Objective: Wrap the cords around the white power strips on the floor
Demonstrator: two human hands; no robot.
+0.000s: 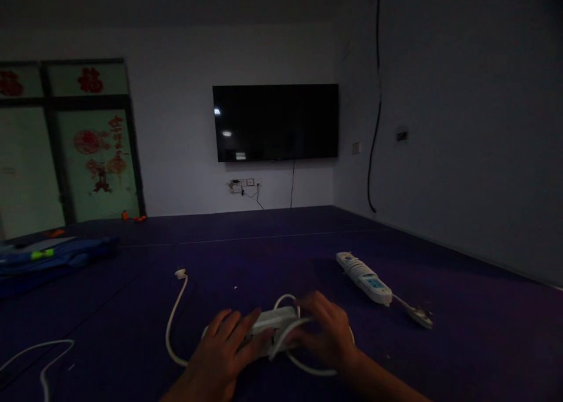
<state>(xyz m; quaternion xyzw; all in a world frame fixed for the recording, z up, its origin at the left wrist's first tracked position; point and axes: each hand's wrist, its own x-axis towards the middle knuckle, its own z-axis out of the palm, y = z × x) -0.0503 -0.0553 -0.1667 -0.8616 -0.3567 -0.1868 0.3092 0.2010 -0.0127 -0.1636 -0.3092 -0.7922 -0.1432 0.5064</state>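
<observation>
A white power strip [275, 318] lies on the dark blue surface in front of me. My left hand [224, 346] is wrapped over its left part, fingers on top and thumb along the near side. At the strip's right end, my right hand [323, 334] pinches the white power cord [288, 334], which loops over and around the strip. Another loop of the cord rests near my right wrist. On the left, a stretch of white cord [169, 326] runs up to a plug [180, 273]. Motion blurs the right fingers slightly.
A second power strip [365, 278], its cord wound around it, lies to the right with its plug [420, 316]. Blue folded cloth [65, 252] sits at the far left. Another white cable [44, 361] lies front left. A television [277, 123] hangs on the wall.
</observation>
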